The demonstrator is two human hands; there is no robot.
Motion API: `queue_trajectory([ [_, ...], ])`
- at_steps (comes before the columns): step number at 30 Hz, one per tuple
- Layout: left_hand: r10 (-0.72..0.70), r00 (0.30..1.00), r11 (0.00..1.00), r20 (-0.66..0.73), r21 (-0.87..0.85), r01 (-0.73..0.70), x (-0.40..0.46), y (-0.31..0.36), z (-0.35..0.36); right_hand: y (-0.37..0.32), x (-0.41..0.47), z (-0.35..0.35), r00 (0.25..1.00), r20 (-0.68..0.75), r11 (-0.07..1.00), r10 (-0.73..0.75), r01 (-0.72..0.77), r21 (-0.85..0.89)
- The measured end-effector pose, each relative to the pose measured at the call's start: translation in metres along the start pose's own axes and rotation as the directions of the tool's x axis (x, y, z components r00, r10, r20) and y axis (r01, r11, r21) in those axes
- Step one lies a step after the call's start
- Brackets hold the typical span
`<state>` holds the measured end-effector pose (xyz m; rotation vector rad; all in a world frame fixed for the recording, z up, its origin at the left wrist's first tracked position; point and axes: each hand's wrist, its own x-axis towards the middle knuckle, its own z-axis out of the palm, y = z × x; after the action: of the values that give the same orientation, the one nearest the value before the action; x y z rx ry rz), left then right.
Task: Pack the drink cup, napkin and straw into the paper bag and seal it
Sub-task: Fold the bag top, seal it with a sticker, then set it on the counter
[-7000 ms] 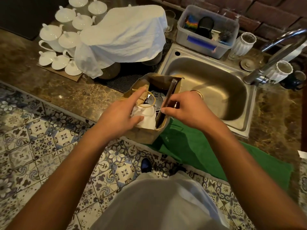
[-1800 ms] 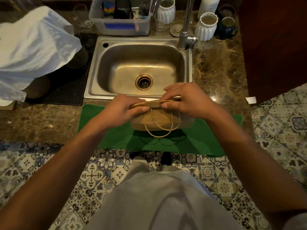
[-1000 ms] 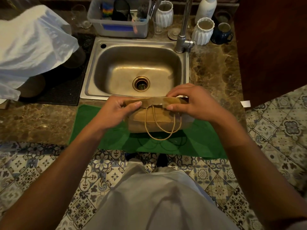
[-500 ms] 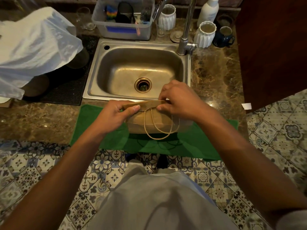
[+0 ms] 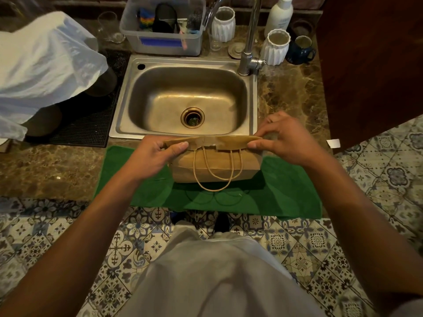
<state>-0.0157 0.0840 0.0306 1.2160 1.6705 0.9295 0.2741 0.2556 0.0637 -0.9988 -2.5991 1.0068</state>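
Note:
A brown paper bag (image 5: 215, 165) stands on a green towel (image 5: 281, 197) at the counter's front edge, just before the sink. Its top is pressed flat and folded toward me, and the twine handles (image 5: 216, 177) hang down its front. My left hand (image 5: 151, 156) pinches the left end of the folded top. My right hand (image 5: 286, 140) pinches the right end. The drink cup, napkin and straw are hidden inside the bag.
A steel sink (image 5: 249, 124) with a tall tap (image 5: 248, 58) lies right behind the bag. A white cloth (image 5: 43, 65) covers dishes at left over a black mat (image 5: 89, 124). A plastic tub (image 5: 164, 40), white vases, a bottle and a mug line the back. A dark wooden panel (image 5: 370, 65) stands at right.
The bag was open with the napkin showing; its mouth has since been closed and folded over. In the last half second my hands slid apart to the two ends of the fold.

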Motion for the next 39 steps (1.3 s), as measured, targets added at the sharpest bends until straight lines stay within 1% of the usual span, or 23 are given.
queue_trajectory([
  [3, 0.010, 1.000, 1.000, -0.018, -0.004, -0.010, 0.002, 0.003, 0.001, 0.000, 0.001, -0.006, 0.999, 0.037, 0.998, 0.016, -0.018, 0.065],
  [7, 0.018, 0.999, 1.000, -0.029, -0.010, -0.019, 0.001, -0.001, 0.000, 0.000, 0.007, -0.012, 0.990, 0.137, 0.998, 0.022, -0.029, 0.049],
  [8, 0.010, 1.000, 1.000, -0.027, -0.014, -0.010, 0.001, -0.003, -0.001, 0.001, 0.008, -0.012, 0.990, 0.137, 0.999, 0.022, -0.029, 0.043],
  [12, -0.002, 0.999, 1.000, -0.033, -0.021, 0.001, -0.003, -0.006, -0.001, 0.001, 0.011, 0.000, 0.998, 0.048, 0.997, -0.035, 0.038, -0.060],
  [14, -0.017, 0.999, 0.999, -0.040, -0.039, 0.016, -0.003, -0.006, -0.002, -0.002, 0.013, 0.001, 0.998, 0.053, 0.999, -0.031, 0.033, -0.041],
  [17, -0.019, 0.999, 1.000, -0.036, -0.022, 0.018, -0.004, -0.007, -0.004, -0.005, 0.011, -0.006, 0.996, 0.094, 1.000, -0.009, 0.008, 0.013],
  [20, -0.021, 0.999, 1.000, -0.035, -0.010, 0.021, -0.003, -0.002, -0.002, -0.016, 0.018, 0.000, 0.994, 0.070, 0.996, -0.086, 0.086, 0.001],
  [23, -0.035, 0.999, 0.999, -0.023, 0.010, 0.035, 0.001, -0.001, -0.002, -0.028, 0.034, 0.015, 0.979, 0.114, 0.978, -0.166, 0.178, -0.105],
  [25, -0.037, 0.999, 0.999, -0.004, 0.029, 0.037, 0.002, -0.001, -0.009, -0.029, 0.041, 0.019, 0.977, 0.105, 0.970, -0.185, 0.198, -0.139],
  [27, -0.031, 0.999, 0.995, 0.031, 0.093, 0.028, 0.006, 0.009, -0.015, -0.028, 0.044, 0.023, 0.977, 0.075, 0.965, -0.198, 0.208, -0.158],
  [28, -0.012, 0.998, 0.986, 0.061, 0.166, 0.002, 0.010, 0.018, -0.017, -0.029, 0.044, 0.025, 0.977, 0.061, 0.963, -0.206, 0.214, -0.167],
  [29, 0.030, 0.994, 0.962, 0.103, 0.267, -0.057, 0.017, 0.028, -0.018, -0.031, 0.044, 0.028, 0.976, 0.046, 0.960, -0.214, 0.218, -0.176],
  [31, 0.113, 0.967, 0.859, 0.230, 0.466, -0.211, 0.033, 0.050, -0.013, -0.033, 0.042, 0.035, 0.972, 0.001, 0.953, -0.234, 0.230, -0.198],
  [32, 0.127, 0.951, 0.802, 0.283, 0.534, -0.266, 0.039, 0.058, -0.010, -0.032, 0.041, 0.038, 0.970, -0.029, 0.952, -0.241, 0.230, -0.203],
  [33, 0.129, 0.944, 0.769, 0.303, 0.571, -0.288, 0.044, 0.062, -0.008, -0.030, 0.040, 0.039, 0.970, -0.057, 0.954, -0.237, 0.222, -0.201],
  [36, 0.152, 0.954, 0.745, 0.259, 0.604, -0.283, 0.049, 0.060, -0.006, -0.019, 0.035, 0.036, 0.983, -0.069, 0.967, -0.172, 0.155, -0.200],
  [39, 0.194, 0.956, 0.731, 0.219, 0.618, -0.289, 0.045, 0.056, 0.004, -0.010, 0.030, 0.037, 0.985, -0.047, 0.964, -0.168, 0.155, -0.214],
])
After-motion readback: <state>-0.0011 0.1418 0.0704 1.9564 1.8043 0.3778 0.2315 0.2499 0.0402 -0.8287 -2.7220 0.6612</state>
